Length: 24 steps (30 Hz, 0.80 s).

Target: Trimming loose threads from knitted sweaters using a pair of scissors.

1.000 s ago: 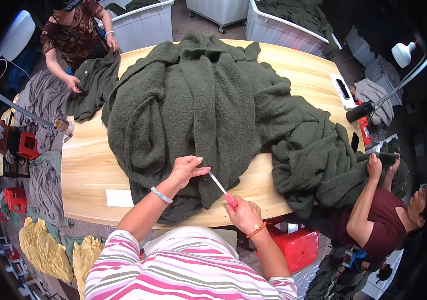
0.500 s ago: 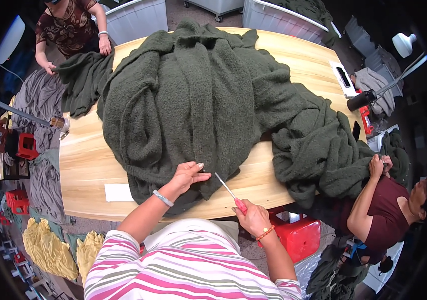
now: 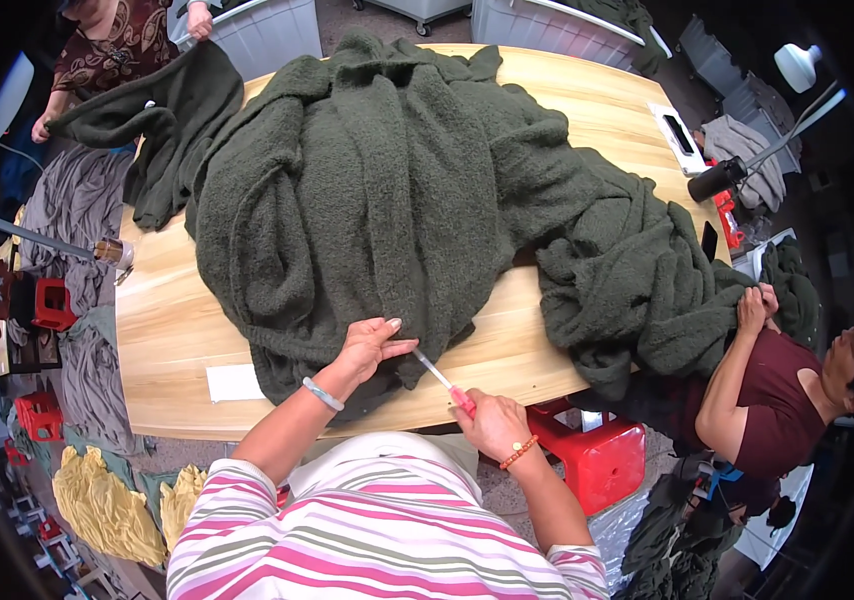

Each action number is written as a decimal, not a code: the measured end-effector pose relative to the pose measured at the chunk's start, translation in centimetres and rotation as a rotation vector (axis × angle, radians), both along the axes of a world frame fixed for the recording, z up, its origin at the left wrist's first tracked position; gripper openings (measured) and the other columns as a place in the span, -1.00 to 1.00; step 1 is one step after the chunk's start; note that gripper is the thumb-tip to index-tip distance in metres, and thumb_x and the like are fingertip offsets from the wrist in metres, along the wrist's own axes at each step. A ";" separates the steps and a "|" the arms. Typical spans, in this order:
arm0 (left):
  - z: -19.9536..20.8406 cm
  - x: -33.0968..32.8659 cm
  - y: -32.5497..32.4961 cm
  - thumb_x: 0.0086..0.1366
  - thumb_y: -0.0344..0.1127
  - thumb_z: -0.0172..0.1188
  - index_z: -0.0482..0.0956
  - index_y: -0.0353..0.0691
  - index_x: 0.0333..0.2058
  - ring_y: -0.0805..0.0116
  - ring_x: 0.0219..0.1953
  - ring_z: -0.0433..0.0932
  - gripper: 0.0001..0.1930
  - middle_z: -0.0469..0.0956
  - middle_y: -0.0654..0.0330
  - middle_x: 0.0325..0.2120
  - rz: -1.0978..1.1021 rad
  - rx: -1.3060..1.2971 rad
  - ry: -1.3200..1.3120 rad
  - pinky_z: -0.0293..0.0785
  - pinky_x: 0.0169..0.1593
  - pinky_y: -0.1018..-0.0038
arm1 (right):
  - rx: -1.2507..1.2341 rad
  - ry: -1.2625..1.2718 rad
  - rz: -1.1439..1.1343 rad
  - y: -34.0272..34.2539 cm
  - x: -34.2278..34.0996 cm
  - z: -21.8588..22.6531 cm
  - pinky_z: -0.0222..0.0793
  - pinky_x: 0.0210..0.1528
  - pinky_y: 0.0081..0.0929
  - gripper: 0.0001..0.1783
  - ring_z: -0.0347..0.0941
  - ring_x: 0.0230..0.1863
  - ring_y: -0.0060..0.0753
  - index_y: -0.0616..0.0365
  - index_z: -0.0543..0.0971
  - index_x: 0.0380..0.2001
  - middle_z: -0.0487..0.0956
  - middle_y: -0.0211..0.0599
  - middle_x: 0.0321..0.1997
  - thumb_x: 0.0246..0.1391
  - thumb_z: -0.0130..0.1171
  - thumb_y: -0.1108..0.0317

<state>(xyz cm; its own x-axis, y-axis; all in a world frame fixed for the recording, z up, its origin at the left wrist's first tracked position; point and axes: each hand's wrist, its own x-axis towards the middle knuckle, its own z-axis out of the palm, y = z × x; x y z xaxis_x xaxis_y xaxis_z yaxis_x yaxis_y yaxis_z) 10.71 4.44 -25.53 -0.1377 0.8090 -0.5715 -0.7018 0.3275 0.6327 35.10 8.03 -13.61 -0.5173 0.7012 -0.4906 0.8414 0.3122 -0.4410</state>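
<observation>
A large dark green knit garment [image 3: 367, 200] lies bunched over the table in front of me. At its near edge my left hand [image 3: 371, 352] has a bit of the fabric between thumb and fingers. My right hand [image 3: 495, 422] is closed round the pink-red handle of a slim tool [image 3: 436, 373] with a straight metal shaft. The shaft slants up and left, and its tip reaches the fingertips of my left hand. Its end is too small to make out, so I cannot tell whether it enters the knit.
The wooden table [image 3: 162, 350] bears a white sheet [image 3: 234, 383] and more green knit [image 3: 637, 290] at right. A co-worker [image 3: 782, 400] handles cloth at right; another [image 3: 112, 50] holds green cloth [image 3: 182, 110] far left. Lamps [image 3: 717, 180] flank the table; a red stool [image 3: 597, 455] stands nearby.
My right hand has moved left and slightly up, bringing the tool's tip to my left fingers. The far-left co-worker has lifted and spread the green cloth. The view has shifted slightly.
</observation>
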 end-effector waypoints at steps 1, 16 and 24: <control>0.1 0.0 0.0 0.37 -0.42 0.10 0.43 -0.27 -0.48 0.00 -0.25 0.66 -0.80 0.50 0.20 -0.44 -0.005 0.013 -0.009 0.67 -0.06 0.24 | -0.040 0.029 0.044 -0.2 0.0 0.1 0.45 -0.23 0.00 -0.65 0.56 -0.33 0.16 0.14 0.57 -0.32 0.59 0.09 -0.48 0.12 0.15 0.05; -0.3 1.5 -2.7 0.36 -0.36 0.12 0.33 -0.27 -0.31 0.08 -0.31 0.69 -0.84 0.47 0.14 -0.35 -0.143 -0.160 0.001 0.71 -0.31 0.42 | -0.051 0.037 -0.095 -1.1 3.1 -0.3 0.44 -0.27 0.02 -0.69 0.54 -0.32 0.22 0.11 0.55 -0.27 0.58 0.11 -0.45 0.10 0.18 0.09; -1.4 1.3 -3.2 0.36 -0.44 0.11 0.33 -0.17 -0.56 0.42 -0.44 0.59 -0.72 0.42 0.30 -0.50 -0.057 -0.068 0.008 0.71 -0.16 0.33 | -0.116 -0.080 0.094 -2.2 1.5 0.7 0.47 -0.22 0.00 -0.67 0.58 -0.32 0.15 0.16 0.57 -0.32 0.61 0.10 -0.44 0.10 0.12 0.09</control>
